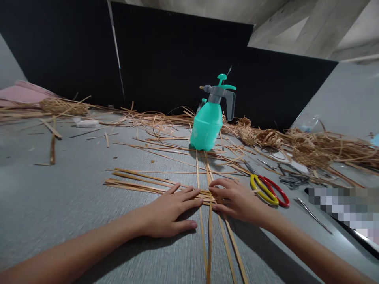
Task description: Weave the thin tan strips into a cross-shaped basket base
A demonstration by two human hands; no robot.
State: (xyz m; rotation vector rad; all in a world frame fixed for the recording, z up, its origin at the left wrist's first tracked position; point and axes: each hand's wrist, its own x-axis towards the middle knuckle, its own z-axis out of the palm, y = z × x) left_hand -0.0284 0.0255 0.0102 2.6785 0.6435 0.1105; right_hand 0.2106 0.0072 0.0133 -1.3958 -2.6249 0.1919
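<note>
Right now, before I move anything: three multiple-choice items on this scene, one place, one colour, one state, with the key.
1. Where is the green spray bottle relative to the crossed strips?
A) Beyond them
B) On top of them
C) Held in a hand

2. What colours are the handles of the scissors?
A) Blue and white
B) Black only
C) Red and yellow

3. How are the left hand and right hand placed?
A) Both lifted clear of the strips
B) Both resting on the strips
C) Only the right touching them

1: A, the bottle stands on the table past the strips' far ends.
2: C, one handle is red, the other yellow.
3: B, the fingers of both hands lie on the crossing.
</note>
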